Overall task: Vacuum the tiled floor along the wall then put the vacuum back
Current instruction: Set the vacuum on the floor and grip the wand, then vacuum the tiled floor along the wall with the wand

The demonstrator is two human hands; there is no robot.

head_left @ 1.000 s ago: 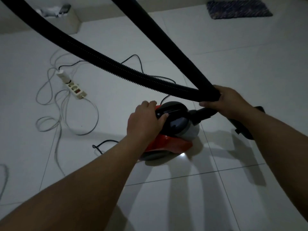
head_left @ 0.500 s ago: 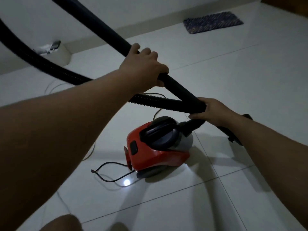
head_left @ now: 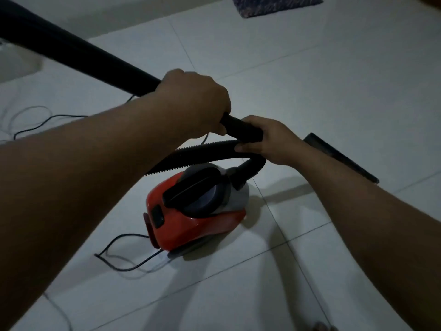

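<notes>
Both hands grip the long black tube (head_left: pixel 78 56): left hand (head_left: pixel 191 101) wrapped higher, right hand (head_left: pixel 267 139) lower, pinching the hose (head_left: pixel 202 154) too. The tube slants up-left from above the red vacuum (head_left: pixel 195 211), which sits on the floor (head_left: pixel 334 80).

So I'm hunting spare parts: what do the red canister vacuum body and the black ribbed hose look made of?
Red canister vacuum body: apparently glossy moulded plastic, going by its smooth curved shell and soft sheen. Black ribbed hose: likely flexible matte plastic, ridged and bent in a loop.
</notes>
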